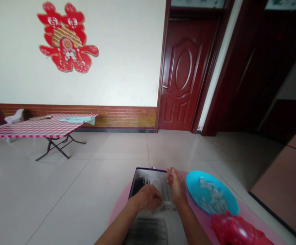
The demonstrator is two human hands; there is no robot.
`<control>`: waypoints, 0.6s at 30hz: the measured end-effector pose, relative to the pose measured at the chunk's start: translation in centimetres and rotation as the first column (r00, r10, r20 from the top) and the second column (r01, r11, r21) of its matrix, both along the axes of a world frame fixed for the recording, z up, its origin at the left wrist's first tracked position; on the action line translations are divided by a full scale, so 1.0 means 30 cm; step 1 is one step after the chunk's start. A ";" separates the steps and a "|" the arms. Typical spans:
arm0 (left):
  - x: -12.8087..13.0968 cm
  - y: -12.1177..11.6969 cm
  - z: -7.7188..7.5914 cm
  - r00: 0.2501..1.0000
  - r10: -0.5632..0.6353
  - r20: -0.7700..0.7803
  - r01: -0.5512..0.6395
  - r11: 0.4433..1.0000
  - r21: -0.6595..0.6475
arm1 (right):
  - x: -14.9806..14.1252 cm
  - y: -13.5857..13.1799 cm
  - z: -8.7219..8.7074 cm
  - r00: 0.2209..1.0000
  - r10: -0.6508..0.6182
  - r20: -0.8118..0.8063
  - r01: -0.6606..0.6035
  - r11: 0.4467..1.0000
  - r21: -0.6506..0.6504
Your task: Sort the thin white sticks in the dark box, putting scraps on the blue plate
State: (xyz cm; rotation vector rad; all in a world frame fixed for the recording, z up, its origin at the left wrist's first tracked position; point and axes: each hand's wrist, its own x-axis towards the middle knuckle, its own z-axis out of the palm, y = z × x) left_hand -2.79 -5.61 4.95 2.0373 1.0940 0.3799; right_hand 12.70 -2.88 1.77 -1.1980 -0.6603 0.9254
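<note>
A shallow box with a dark rim and pale inside sits on a pink round surface. Thin black pieces lie in its far left part, and clear, blurred strips are nearer its middle. My left hand is over the box, its fingers curled together; what they pinch, if anything, is hidden. At the box's right edge, my right hand has its fingers bent over the rim. Close to my forearms lies a dark, ribbed patch, smeared by motion.
Right of the box stands a blue basin with small clear packets inside. A shiny red plastic bag lies in front of it on the pink surface. A checked folding table stands far left; a brown cabinet is right.
</note>
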 end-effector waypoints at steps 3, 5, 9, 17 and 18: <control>-0.021 -0.076 0.008 0.989 -0.130 -0.076 0.135 0.989 0.063 | -0.006 -0.003 -0.002 0.999 0.040 0.019 -0.040 0.999 0.011; -0.037 -0.120 -0.001 0.977 -0.173 -0.126 0.186 0.978 0.094 | -0.005 -0.004 -0.003 0.999 0.044 0.011 -0.044 0.999 0.020; -0.063 -0.152 -0.018 0.959 -0.160 -0.233 0.190 0.975 0.112 | -0.002 -0.003 0.001 1.000 0.019 -0.004 -0.019 0.999 0.030; -0.019 0.046 -0.003 0.939 0.197 -0.281 -0.137 0.966 0.221 | -0.002 -0.003 0.010 0.999 -0.042 -0.013 0.042 0.999 0.027; -0.009 0.073 -0.016 0.933 0.228 -0.278 -0.165 0.959 0.231 | 0.001 -0.003 0.006 0.999 -0.040 -0.003 0.040 0.999 0.025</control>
